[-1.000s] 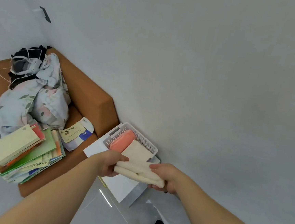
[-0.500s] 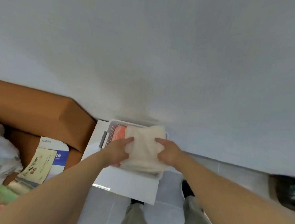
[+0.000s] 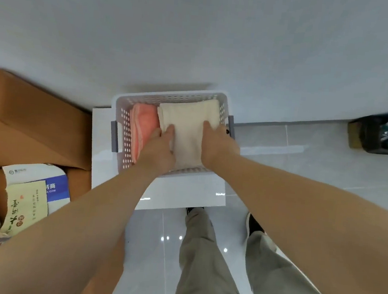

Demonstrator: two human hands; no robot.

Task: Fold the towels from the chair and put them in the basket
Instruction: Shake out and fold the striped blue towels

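Where the cream towel (image 3: pixel 189 132) lies: folded flat in the right part of the basket (image 3: pixel 169 96), touching the pink towel (image 3: pixel 143 123), which sits folded along the left wall.
Handling: judged soft, light and limp; the folds would slump if it were lifted by one corner. Neither fragile nor slippery.
Hold point: best taken at the two opposite folded edges, both sides at once, so the layers stay stacked.
Left hand (image 3: pixel 158 150): fingers roughly straight, laid on the towel's left edge, pressing rather than gripping.
Right hand (image 3: pixel 216 144): fingers straight on the right edge, close to the basket wall; nothing clasped.
Basket: white, perforated, grey handles, standing on a white surface (image 3: pixel 184 193) against the wall.
Surroundings: brown chair (image 3: pixel 37 128) to the left, with printed papers (image 3: pixel 32 191); dark bag (image 3: pixel 377 134) on the floor, far right.
Hidden: both thumbs, the towel's near edge under the wrists, and any layers beneath it. Chair seat is mostly cut off, so remaining towels cannot be counted. Bag contents are blurred.
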